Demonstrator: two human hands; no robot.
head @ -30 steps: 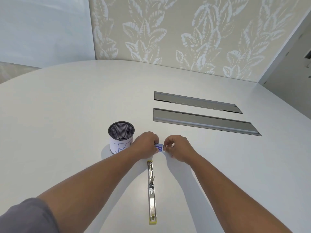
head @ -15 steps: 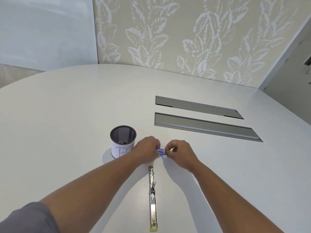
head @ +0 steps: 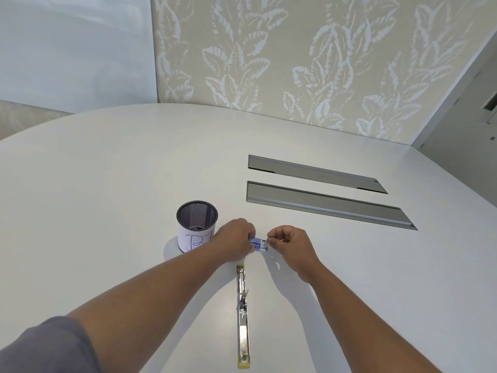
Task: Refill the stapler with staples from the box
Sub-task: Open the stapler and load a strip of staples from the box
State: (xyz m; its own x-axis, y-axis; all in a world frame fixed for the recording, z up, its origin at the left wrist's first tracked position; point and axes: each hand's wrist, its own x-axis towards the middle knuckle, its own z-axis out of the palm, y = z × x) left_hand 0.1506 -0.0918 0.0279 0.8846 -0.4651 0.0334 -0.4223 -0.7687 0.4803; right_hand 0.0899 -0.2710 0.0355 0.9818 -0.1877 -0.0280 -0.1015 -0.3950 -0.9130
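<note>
A small blue and white staple box [head: 257, 244] is held just above the white table, between my two hands. My left hand [head: 234, 242] grips its left end. My right hand [head: 289, 243] pinches at the box's right end with thumb and forefinger; whether it holds a flap or staples is too small to tell. The stapler [head: 242, 316] lies unfolded flat on the table below the hands, a long metal strip with yellow ends, pointing toward me.
A black mesh pen cup [head: 196, 226] with a white paper label stands just left of my left hand. Two grey recessed cable hatches [head: 322, 204] sit in the table [head: 107, 184] to the far right. A leaf-patterned wall rises behind.
My right hand has shifted slightly right, so more of the box shows between the hands. The stapler and cup have not moved.
</note>
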